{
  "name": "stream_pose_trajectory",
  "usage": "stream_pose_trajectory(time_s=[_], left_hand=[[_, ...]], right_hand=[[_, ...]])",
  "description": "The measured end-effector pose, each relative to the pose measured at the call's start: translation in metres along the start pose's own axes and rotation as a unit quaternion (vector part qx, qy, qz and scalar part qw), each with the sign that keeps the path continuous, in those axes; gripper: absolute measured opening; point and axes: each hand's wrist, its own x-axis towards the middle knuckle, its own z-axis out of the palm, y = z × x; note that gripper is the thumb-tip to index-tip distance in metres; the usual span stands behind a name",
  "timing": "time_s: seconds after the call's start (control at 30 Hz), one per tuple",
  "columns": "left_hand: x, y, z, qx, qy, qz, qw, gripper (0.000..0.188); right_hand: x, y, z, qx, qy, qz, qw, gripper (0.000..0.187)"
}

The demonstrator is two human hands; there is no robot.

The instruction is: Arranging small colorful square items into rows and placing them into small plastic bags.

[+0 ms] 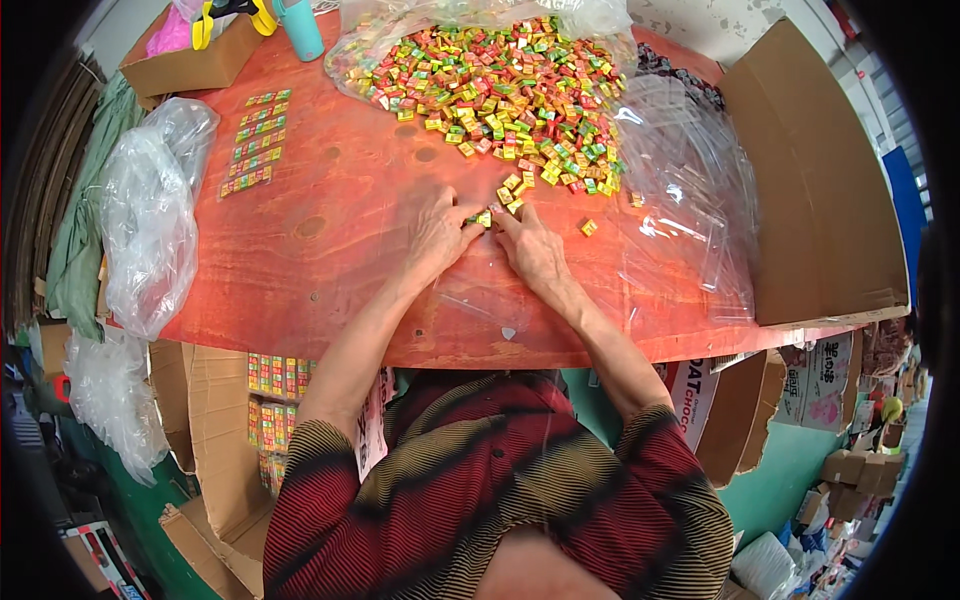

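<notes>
Both my hands meet near the middle of the red table, around a small yellow-and-green wrapped candy (485, 219). My left hand (438, 237) closes its thumb and forefinger on the candy from the left. My right hand (536, 252) reaches it from the right with its fingers bent inward; its fingertips are partly hidden. Just beyond the right fingers lie several loose yellow candies (513, 187). A single candy (588, 228) sits apart to the right. Thin clear plastic (465, 300) seems to lie flat below my hands.
A large candy heap (500, 90) spills from a clear bag at the back. Clear plastic sleeves (690, 180) and a cardboard box (810, 180) stand right. Filled candy packs (255, 145) lie left, beside crumpled plastic (155, 215). An open carton (215, 430) sits below the table edge.
</notes>
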Motion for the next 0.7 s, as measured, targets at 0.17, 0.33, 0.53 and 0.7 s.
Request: stream_pose_trajectory(time_s=[0.17,0.33,0.53,0.7], left_hand=[[-0.009,-0.006,-0.005,0.013,0.013,0.05,0.999,0.028],[-0.013,-0.011,-0.012,0.024,0.006,0.045,0.999,0.027],[-0.015,-0.008,-0.017,0.026,0.008,0.034,0.999,0.027],[-0.018,-0.012,-0.022,0.037,0.014,0.019,0.999,0.027]], right_hand=[[0.0,-0.004,0.002,0.001,-0.007,0.014,1.0,0.024],[0.005,0.004,-0.009,0.096,-0.068,0.032,0.993,0.028],[0.024,0.009,-0.007,0.057,-0.057,-0.005,0.997,0.022],[0.035,0.001,0.016,-0.001,-0.056,-0.049,0.997,0.014]])
